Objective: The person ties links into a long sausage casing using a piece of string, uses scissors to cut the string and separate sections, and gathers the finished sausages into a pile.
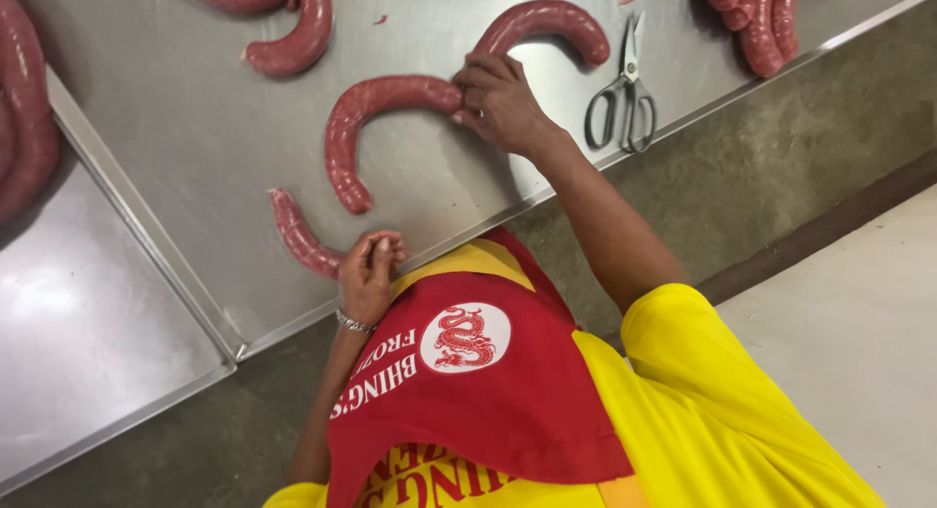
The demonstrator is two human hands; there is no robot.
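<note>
I see my left hand [366, 274] at 7 o'clock, fingers curled round a short sausage end [301, 237], my right hand [500, 103] at 12, fingers pinching the curved sausage [359, 127] on the steel table [195, 127], scissors [625, 88] at 1 o'clock, more sausages [293, 30] beyond

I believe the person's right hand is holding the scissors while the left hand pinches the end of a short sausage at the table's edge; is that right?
Not quite. In the head view the right hand grips the end of a curved sausage; the scissors lie untouched beside it on the steel table. The left hand does pinch the short sausage.
</note>
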